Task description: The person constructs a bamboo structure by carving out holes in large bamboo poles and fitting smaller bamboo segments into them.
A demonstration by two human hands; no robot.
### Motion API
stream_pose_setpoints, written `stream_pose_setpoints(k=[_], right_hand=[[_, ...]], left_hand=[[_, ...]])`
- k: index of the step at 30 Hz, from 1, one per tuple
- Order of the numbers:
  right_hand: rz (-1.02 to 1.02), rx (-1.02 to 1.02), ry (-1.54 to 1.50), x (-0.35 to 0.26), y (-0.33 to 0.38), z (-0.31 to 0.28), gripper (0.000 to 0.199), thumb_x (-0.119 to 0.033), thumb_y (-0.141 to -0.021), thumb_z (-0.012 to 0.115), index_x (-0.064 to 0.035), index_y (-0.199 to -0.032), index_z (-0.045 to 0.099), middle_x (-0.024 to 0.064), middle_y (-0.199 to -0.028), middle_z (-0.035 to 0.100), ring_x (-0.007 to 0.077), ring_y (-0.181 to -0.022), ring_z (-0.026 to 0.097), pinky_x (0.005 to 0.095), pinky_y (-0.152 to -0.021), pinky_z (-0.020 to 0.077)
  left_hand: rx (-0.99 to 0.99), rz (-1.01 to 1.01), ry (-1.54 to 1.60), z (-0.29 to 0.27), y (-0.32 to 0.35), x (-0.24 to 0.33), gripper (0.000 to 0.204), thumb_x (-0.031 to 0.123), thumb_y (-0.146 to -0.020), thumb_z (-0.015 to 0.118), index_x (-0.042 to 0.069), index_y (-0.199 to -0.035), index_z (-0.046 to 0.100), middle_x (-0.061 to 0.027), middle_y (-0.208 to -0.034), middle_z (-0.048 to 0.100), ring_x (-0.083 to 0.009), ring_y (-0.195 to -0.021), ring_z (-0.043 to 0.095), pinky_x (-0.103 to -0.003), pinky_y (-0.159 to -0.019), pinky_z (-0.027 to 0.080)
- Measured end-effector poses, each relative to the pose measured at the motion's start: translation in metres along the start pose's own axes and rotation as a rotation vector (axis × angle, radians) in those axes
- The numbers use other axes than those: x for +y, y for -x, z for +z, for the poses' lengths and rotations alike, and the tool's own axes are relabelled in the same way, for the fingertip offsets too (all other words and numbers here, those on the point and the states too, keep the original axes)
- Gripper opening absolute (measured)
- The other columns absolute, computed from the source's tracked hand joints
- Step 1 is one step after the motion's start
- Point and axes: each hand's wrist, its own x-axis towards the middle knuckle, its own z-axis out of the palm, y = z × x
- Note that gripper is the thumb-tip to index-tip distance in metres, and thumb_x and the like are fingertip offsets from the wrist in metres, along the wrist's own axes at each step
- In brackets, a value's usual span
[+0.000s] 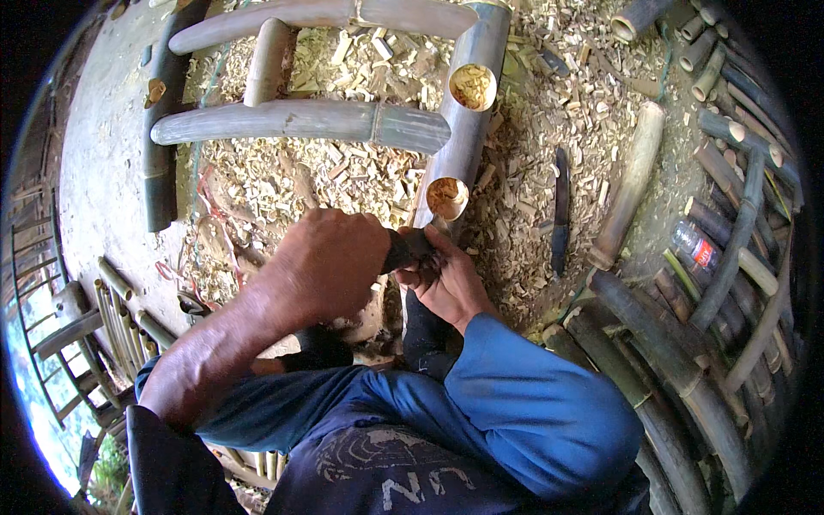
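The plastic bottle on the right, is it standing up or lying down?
Lying down. The plastic bottle rests on its side among the bamboo poles, cap end pointing toward upper left.

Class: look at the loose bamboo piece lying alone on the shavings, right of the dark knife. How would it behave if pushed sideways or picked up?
The loose bamboo piece looks round and smooth, so it would probably roll, though the shavings may slow it. It appears stiff, likely hollow like the open tube ends nearby, so probably light.

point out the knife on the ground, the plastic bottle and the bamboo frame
knife (560, 210), head view, middle of the dark blade lying on the shavings
plastic bottle (695, 247), head view, on its clear body among the poles
bamboo frame (300, 120), head view, on the nearer crossbar
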Motion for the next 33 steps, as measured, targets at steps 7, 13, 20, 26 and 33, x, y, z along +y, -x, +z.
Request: stream_pose_setpoints(k=[7, 13, 20, 26, 33], right_hand=[[0.037, 0.130, 0.289, -0.024, 0.004, -0.001, 0.033, -0.029, -0.100, 0.053, 0.0006, -0.106, 0.067, 0.0127, -0.097, 0.073, 0.0248, -0.084, 0.073, 0.0403, -0.068, 0.0623], [-0.028, 0.294, 0.503, -0.037, 0.007, -0.012, 0.034, -0.029, -0.097, 0.054, 0.0013, -0.098, 0.069, 0.0119, -0.085, 0.072, 0.0222, -0.073, 0.070, 0.0369, -0.067, 0.0558], [-0.082, 0.297, 0.981, -0.077, 0.014, -0.012, 0.037, -0.031, -0.095, 0.055, -0.0011, -0.077, 0.069, 0.0093, -0.070, 0.068, 0.0183, -0.063, 0.064, 0.0330, -0.065, 0.0513], [0.016, 0.540, 1.377, -0.041, 0.053, 0.034, 0.053, -0.044, -0.094, 0.060, 0.0031, -0.118, 0.058, 0.0187, -0.100, 0.065, 0.0238, -0.078, 0.064, 0.0394, -0.066, 0.0520], [-0.120, 0.343, 0.869, -0.016, -0.033, 0.020, 0.033, -0.029, -0.094, 0.069, -0.0052, -0.113, 0.056, 0.0077, -0.103, 0.062, 0.0206, -0.084, 0.063, 0.0398, -0.052, 0.0567]], left_hand=[[-0.152, -0.126, 0.309, 0.029, -0.013, -0.005, 0.031, 0.016, -0.076, 0.064, -0.013, -0.089, 0.065, -0.0317, -0.083, 0.069, -0.0432, -0.086, 0.072, -0.050, -0.081, 0.058], [0.007, -0.231, 0.611, 0.094, -0.012, 0.033, 0.040, 0.022, -0.082, 0.068, -0.012, -0.096, 0.052, -0.0309, -0.083, 0.067, -0.0468, -0.083, 0.070, -0.053, -0.076, 0.056], [0.192, -0.419, 0.893, 0.141, -0.044, 0.114, 0.056, 0.029, -0.083, 0.073, -0.014, -0.105, 0.044, -0.0352, -0.084, 0.067, -0.0511, -0.081, 0.069, -0.053, -0.077, 0.058], [0.299, -0.255, 0.945, 0.173, -0.013, 0.079, 0.062, 0.030, -0.081, 0.077, -0.007, -0.119, 0.044, -0.0310, -0.087, 0.068, -0.0487, -0.084, 0.069, -0.053, -0.076, 0.056], [0.348, -0.540, 0.878, 0.134, -0.008, -0.012, 0.042, 0.027, -0.067, 0.082, 0.001, -0.098, 0.072, -0.0212, -0.084, 0.073, -0.0341, -0.079, 0.074, -0.045, -0.072, 0.058]])
